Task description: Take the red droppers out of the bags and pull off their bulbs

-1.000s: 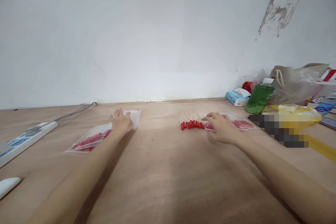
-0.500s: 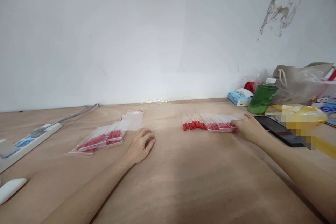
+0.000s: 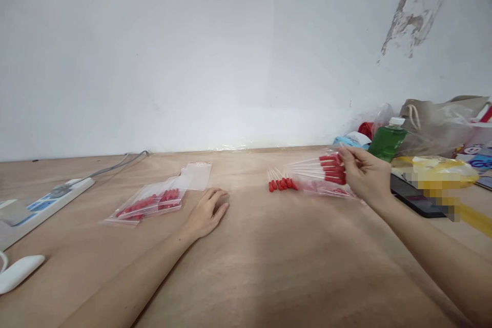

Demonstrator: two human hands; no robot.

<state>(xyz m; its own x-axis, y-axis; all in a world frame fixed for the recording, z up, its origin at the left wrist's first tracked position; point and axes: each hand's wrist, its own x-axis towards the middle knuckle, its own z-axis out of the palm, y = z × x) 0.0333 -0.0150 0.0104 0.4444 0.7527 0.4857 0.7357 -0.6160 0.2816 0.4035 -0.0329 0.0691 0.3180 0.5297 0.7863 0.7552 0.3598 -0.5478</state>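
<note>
My right hand [image 3: 367, 171] pinches the end of a clear plastic bag of red-tipped sticks [image 3: 326, 170], raised a little off the table. Its red tips point toward my fingers and the pale sticks fan out to the left. Beneath it lies another clear bag [image 3: 326, 188], partly covered. Loose red-tipped sticks [image 3: 280, 183] lie in a row just to the left. My left hand [image 3: 207, 212] rests on the table, fingers loosely bent, thumb apart, holding nothing. Beside it are overlapping zip bags of red-tipped sticks [image 3: 140, 205] and a flat, clear zip bag [image 3: 196, 175].
A white power strip [image 3: 49, 210] with a grey cable lies at the left, near a white rounded object [image 3: 21, 272]. At the right stand a green bottle [image 3: 388, 139], a tissue pack [image 3: 351, 139], a black phone [image 3: 415, 197] and yellow plastic packaging [image 3: 446, 169].
My right hand has risen from the table, lifting a bag of red-tipped sticks off the pile. My left hand stays in place.
</note>
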